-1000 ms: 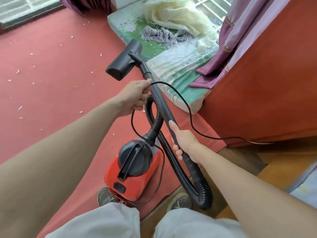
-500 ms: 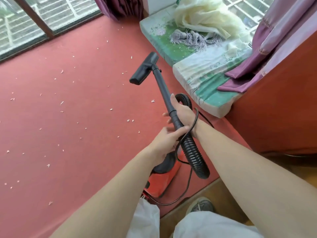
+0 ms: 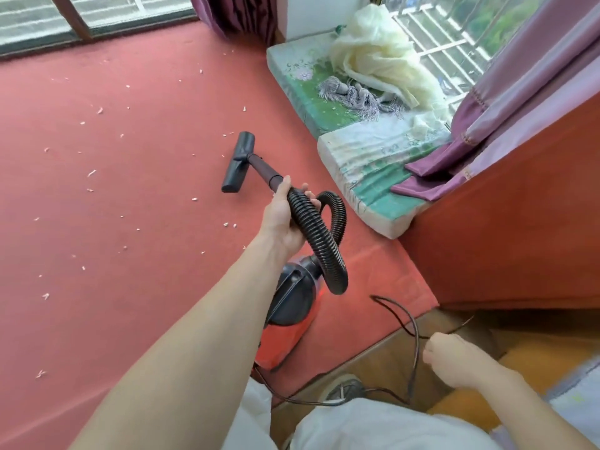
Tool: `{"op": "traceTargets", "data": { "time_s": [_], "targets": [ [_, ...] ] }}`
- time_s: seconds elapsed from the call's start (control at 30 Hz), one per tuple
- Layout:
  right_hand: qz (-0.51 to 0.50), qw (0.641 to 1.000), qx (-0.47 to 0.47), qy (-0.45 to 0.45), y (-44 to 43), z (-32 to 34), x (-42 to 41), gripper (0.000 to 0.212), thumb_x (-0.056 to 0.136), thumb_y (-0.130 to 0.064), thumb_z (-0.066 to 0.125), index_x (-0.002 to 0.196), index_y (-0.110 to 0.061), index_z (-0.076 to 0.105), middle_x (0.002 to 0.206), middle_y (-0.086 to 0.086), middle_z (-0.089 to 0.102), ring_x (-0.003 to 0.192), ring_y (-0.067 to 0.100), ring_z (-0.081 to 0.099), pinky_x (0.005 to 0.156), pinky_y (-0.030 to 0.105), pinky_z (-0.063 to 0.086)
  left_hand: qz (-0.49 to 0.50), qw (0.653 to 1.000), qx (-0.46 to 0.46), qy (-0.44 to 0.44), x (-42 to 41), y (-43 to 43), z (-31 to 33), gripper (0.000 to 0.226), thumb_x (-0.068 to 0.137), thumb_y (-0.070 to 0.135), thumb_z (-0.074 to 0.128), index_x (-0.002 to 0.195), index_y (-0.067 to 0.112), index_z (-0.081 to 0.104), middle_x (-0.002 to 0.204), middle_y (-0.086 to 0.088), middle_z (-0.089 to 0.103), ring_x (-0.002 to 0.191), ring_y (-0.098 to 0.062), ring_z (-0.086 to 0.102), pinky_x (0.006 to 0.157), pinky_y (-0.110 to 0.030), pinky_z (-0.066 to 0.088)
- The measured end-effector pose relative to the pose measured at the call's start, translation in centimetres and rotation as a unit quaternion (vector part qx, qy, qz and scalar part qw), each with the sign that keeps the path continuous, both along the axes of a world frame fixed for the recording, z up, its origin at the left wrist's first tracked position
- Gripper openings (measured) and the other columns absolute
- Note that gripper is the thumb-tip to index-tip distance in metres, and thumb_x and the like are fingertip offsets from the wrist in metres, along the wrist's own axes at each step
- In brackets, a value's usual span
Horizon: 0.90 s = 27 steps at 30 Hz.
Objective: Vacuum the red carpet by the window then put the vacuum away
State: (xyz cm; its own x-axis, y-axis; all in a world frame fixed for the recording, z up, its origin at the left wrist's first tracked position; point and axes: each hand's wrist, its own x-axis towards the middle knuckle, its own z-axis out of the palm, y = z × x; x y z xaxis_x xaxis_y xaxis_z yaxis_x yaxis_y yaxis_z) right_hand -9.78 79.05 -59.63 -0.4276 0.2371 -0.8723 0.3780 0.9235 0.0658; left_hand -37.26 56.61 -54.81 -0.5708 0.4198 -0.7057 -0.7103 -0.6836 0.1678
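The red carpet covers the floor up to the window and is dotted with small white scraps. A red and black canister vacuum stands on it near my feet. My left hand grips the black wand where it joins the ribbed hose, which loops to the canister. The wand's black floor nozzle rests on the carpet ahead. My right hand is closed on the black power cord at the lower right, over the wooden floor.
A cushioned window seat with cream fabric and purple curtains lies to the right. An orange-red cabinet wall stands at right. Sliding window frames run along the far edge. My shoe is at the carpet's edge.
The nozzle has come down onto the carpet. My right hand has left the wand and taken hold of the cord at lower right. My left hand alone holds the wand.
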Motion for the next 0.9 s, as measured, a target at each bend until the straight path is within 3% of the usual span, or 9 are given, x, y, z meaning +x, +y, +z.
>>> {"op": "traceTargets", "data": {
  "time_s": [0.1,0.2,0.23,0.3,0.4,0.47,0.67,0.8,0.9],
  "targets": [
    [-0.063,0.99,0.125,0.031,0.7,3.2,-1.6,0.03,0.096,-0.032,0.045,0.112,-0.016,0.065,0.104,0.008,0.067,0.1,0.029,0.066,0.082,0.039,0.053,0.005,1.0,0.009,0.001,0.1,-0.1,0.4,0.036,0.098,0.037,0.061,0.091,0.002,0.057,0.071,-0.006,0.058,0.061,-0.015,0.058,0.06,-0.027,0.057],
    [-0.253,0.901,-0.079,0.343,-4.5,7.5,-9.2,0.028,0.097,-0.046,0.058,0.118,-0.028,0.061,0.105,-0.011,0.069,0.102,0.014,0.064,0.089,0.032,0.048,0.012,0.998,0.053,-0.002,-0.3,0.6,1.9,0.03,0.1,0.032,0.057,0.085,0.006,0.052,0.072,-0.005,0.054,0.064,-0.016,0.055,0.067,-0.028,0.054],
    [-0.266,0.869,-0.17,0.38,-7.2,8.8,-12.1,0.035,0.091,-0.047,0.067,0.12,-0.031,0.058,0.103,-0.016,0.069,0.1,0.005,0.063,0.089,0.025,0.047,0.023,0.997,0.075,-0.002,-0.5,0.8,2.4,0.029,0.1,0.03,0.055,0.084,0.007,0.051,0.072,-0.004,0.053,0.064,-0.016,0.055,0.066,-0.028,0.054],
    [-0.215,0.872,-0.222,0.379,-11.2,8.7,-15.6,0.04,0.079,-0.041,0.08,0.11,-0.033,0.057,0.093,-0.014,0.07,0.091,0.001,0.064,0.08,0.02,0.048,0.047,0.994,0.103,-0.007,-0.8,0.8,3.1,0.026,0.1,0.026,0.055,0.083,0.007,0.05,0.073,-0.004,0.053,0.063,-0.017,0.056,0.063,-0.028,0.055],
    [-0.166,0.888,-0.151,0.402,-10.2,6.6,-17.9,0.015,0.078,-0.028,0.074,0.084,-0.023,0.061,0.08,-0.002,0.069,0.086,0.026,0.067,0.072,0.034,0.05,0.06,0.993,0.101,-0.003,-0.7,-0.1,2.4,0.023,0.1,0.019,0.051,0.081,0.006,0.05,0.07,-0.007,0.052,0.062,-0.02,0.056,0.067,-0.032,0.055],
    [-0.115,0.88,-0.1,0.449,-7.5,6.8,-18.9,0.012,0.08,-0.022,0.072,0.085,-0.023,0.061,0.08,0.004,0.069,0.086,0.035,0.065,0.073,0.039,0.051,0.046,0.995,0.087,0.011,-1.2,-0.5,2.1,0.02,0.1,0.016,0.048,0.083,0.005,0.05,0.071,-0.009,0.053,0.07,-0.022,0.054,0.076,-0.036,0.052],
    [-0.097,0.76,0.005,0.642,-2.9,7.9,-23.0,0.023,0.08,-0.017,0.072,0.101,-0.011,0.066,0.094,0.013,0.068,0.09,0.04,0.063,0.074,0.044,0.049,0.065,0.993,0.067,0.068,-3.9,0.4,3.3,0.013,0.1,0.013,0.049,0.108,0.004,0.043,0.079,-0.017,0.062,0.08,-0.026,0.061,0.082,-0.044,0.059],
    [-0.165,0.781,0.027,0.601,-1.5,7.9,-24.5,0.023,0.08,-0.027,0.071,0.097,-0.013,0.064,0.096,0.013,0.067,0.094,0.039,0.062,0.076,0.043,0.048,0.095,0.99,0.081,0.066,-5.5,0.7,6.0,0.023,0.103,0.016,0.05,0.118,0.001,0.041,0.08,-0.022,0.064,0.083,-0.031,0.063,0.064,-0.049,0.062],
    [-0.201,0.823,0.05,0.529,-0.8,10.2,-25.7,0.034,0.081,-0.049,0.068,0.092,-0.017,0.064,0.092,0.012,0.069,0.095,0.039,0.063,0.08,0.045,0.051,0.094,0.992,0.071,0.05,-6.9,1.6,9.1,0.029,0.104,0.02,0.05,0.123,-0.002,0.042,0.084,-0.025,0.065,0.085,-0.033,0.064,0.081,-0.047,0.059]
  ]
}}
